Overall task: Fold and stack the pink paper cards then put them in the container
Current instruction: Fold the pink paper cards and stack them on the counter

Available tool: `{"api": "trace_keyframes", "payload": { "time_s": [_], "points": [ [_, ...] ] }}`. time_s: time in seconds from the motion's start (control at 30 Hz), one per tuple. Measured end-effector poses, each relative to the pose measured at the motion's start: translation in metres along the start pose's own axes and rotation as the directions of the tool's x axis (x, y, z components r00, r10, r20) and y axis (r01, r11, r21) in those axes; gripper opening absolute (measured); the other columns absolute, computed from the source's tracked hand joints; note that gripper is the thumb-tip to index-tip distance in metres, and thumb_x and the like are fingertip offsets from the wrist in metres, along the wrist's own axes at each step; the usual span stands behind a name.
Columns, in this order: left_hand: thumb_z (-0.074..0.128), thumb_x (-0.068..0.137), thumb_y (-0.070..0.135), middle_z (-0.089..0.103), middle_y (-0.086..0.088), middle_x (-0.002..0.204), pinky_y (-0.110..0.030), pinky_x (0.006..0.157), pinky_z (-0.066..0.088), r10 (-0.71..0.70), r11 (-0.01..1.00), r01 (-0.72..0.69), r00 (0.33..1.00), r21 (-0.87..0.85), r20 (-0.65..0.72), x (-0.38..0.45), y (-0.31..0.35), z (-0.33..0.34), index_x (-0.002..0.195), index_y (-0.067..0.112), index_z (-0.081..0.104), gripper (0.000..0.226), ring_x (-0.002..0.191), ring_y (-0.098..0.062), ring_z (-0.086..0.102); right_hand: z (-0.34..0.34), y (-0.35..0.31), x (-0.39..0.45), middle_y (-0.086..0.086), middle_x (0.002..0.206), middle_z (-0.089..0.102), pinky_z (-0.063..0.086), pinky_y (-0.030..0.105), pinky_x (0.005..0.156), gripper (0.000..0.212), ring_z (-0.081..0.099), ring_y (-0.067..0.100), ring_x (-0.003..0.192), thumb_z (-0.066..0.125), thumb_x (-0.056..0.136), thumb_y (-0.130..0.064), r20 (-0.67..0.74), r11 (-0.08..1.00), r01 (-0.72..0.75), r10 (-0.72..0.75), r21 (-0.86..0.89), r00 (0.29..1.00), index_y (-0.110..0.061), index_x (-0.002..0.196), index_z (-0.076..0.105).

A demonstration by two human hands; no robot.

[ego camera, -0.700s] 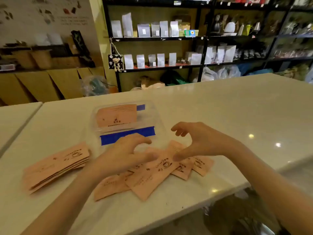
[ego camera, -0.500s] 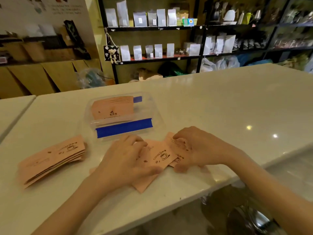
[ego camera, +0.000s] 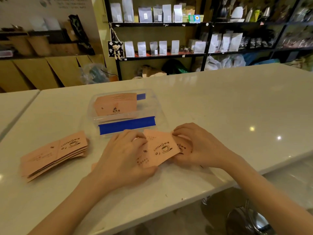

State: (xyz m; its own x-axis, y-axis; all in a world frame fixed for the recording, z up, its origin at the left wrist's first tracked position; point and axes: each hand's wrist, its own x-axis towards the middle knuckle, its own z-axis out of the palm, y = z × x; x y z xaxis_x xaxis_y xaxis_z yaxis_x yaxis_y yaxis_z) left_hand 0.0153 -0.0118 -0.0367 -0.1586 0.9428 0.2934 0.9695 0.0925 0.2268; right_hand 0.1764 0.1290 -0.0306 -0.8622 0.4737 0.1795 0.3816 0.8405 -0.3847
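Both hands, left hand (ego camera: 125, 155) and right hand (ego camera: 198, 146), clamped on pink card bundle (ego camera: 159, 148) near clear container (ego camera: 152, 99); uneven squeeze risked cards fanning, slipping.

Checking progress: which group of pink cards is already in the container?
The stack in the clear container; the others lie on the counter, left or between both hands.

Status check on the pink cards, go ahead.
Left hand and right hand both gripping the gathered cards on the counter. Side stack waits at left. Container open, some cards already inside; nothing blocking it.
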Motion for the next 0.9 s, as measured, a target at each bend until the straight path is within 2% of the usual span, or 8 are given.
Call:
{"api": "trace_keyframes", "payload": {
  "time_s": [0.1, 0.23, 0.33, 0.43, 0.5, 0.63, 0.73, 0.9],
  "points": [
    [0.06, 0.055, 0.059, 0.054, 0.006, 0.118, -0.012, 0.083, 0.027, 0.022, 0.997, -0.03, 0.994, -0.073, -0.11, -0.003, -0.005, -0.016, 0.114, 0.018, 0.056, 0.072, 0.104, -0.003, 0.043, -0.003, 0.001, 0.006, -0.002, 0.123, 0.054, 0.035, 0.022, 0.094, 0.067, 0.044, 0.012, 0.116, 0.066, 0.056, -0.045, -0.133, 0.996, 0.008, 0.003, 0.083, 0.991, -0.016, 0.115, 0.055],
    [0.06, 0.057, 0.057, 0.049, 0.006, 0.115, -0.028, 0.083, 0.042, 0.034, 0.991, -0.06, 0.978, -0.121, -0.205, -0.007, -0.018, -0.037, 0.117, 0.018, 0.056, 0.071, 0.105, -0.007, 0.043, -0.007, -0.004, 0.023, 0.002, 0.124, 0.053, 0.03, 0.02, 0.098, 0.07, 0.039, 0.015, 0.119, 0.061, 0.059, -0.053, -0.28, 0.994, 0.085, -0.062, 0.069, 0.958, -0.013, 0.115, 0.054],
    [0.059, 0.058, 0.061, 0.049, 0.007, 0.11, -0.029, 0.078, 0.042, 0.002, 0.997, -0.015, 0.985, -0.075, -0.171, -0.012, -0.033, -0.053, 0.121, 0.026, 0.051, 0.072, 0.097, -0.014, 0.048, -0.011, -0.016, 0.041, 0.003, 0.13, 0.047, 0.023, 0.01, 0.092, 0.068, 0.032, 0.015, 0.122, 0.061, 0.062, -0.053, -0.354, 0.992, 0.112, -0.083, 0.061, 0.932, -0.015, 0.119, 0.051],
    [0.057, 0.058, 0.063, 0.055, 0.002, 0.106, -0.019, 0.072, 0.037, -0.038, 0.999, 0.039, 0.993, 0.012, -0.111, -0.022, -0.051, -0.065, 0.121, 0.023, 0.053, 0.075, 0.088, -0.014, 0.049, -0.009, -0.031, 0.063, 0.004, 0.133, 0.044, 0.02, 0.005, 0.088, 0.066, 0.027, 0.011, 0.122, 0.064, 0.064, -0.045, -0.392, 0.987, 0.15, -0.116, 0.058, 0.912, -0.016, 0.121, 0.05],
    [0.055, 0.058, 0.064, 0.055, 0.003, 0.107, -0.013, 0.071, 0.034, -0.074, 0.995, 0.08, 0.993, 0.064, -0.087, -0.031, -0.065, -0.071, 0.122, 0.026, 0.051, 0.075, 0.084, -0.011, 0.044, -0.004, -0.043, 0.078, 0.003, 0.133, 0.044, 0.021, 0.004, 0.087, 0.065, 0.026, 0.007, 0.12, 0.063, 0.065, -0.045, -0.395, 0.98, 0.181, -0.136, 0.078, 0.909, -0.018, 0.122, 0.048],
    [0.045, 0.054, 0.071, 0.044, 0.011, 0.115, -0.02, 0.077, 0.035, -0.25, 0.963, 0.253, 0.968, 0.094, -0.038, -0.049, -0.089, -0.083, 0.127, 0.034, 0.041, 0.083, 0.094, -0.012, 0.04, 0.013, -0.075, 0.099, -0.003, 0.127, 0.045, 0.025, 0.006, 0.088, 0.066, 0.023, -0.006, 0.111, 0.062, 0.066, -0.048, -0.372, 0.941, 0.291, -0.211, 0.174, 0.904, -0.019, 0.123, 0.046],
    [0.053, 0.056, 0.065, 0.044, 0.013, 0.117, -0.023, 0.086, 0.035, -0.351, 0.932, 0.352, 0.936, 0.091, -0.026, -0.064, -0.108, -0.089, 0.129, 0.034, 0.038, 0.08, 0.102, -0.01, 0.038, 0.03, -0.104, 0.109, -0.012, 0.125, 0.042, 0.025, 0.016, 0.099, 0.068, 0.027, -0.002, 0.115, 0.058, 0.066, -0.057, -0.315, 0.906, 0.368, -0.294, 0.208, 0.903, -0.022, 0.124, 0.046],
    [0.059, 0.051, 0.062, 0.051, 0.004, 0.125, -0.018, 0.084, 0.034, -0.403, 0.915, 0.4, 0.911, -0.045, -0.086, -0.082, -0.138, -0.087, 0.123, 0.028, 0.048, 0.08, 0.107, -0.007, 0.04, 0.057, -0.142, 0.126, -0.006, 0.141, 0.035, 0.011, 0.023, 0.106, 0.067, 0.016, 0.004, 0.128, 0.06, 0.074, -0.051, -0.145, 0.882, 0.446, -0.426, 0.156, 0.893, -0.025, 0.131, 0.037]
  ]
}}
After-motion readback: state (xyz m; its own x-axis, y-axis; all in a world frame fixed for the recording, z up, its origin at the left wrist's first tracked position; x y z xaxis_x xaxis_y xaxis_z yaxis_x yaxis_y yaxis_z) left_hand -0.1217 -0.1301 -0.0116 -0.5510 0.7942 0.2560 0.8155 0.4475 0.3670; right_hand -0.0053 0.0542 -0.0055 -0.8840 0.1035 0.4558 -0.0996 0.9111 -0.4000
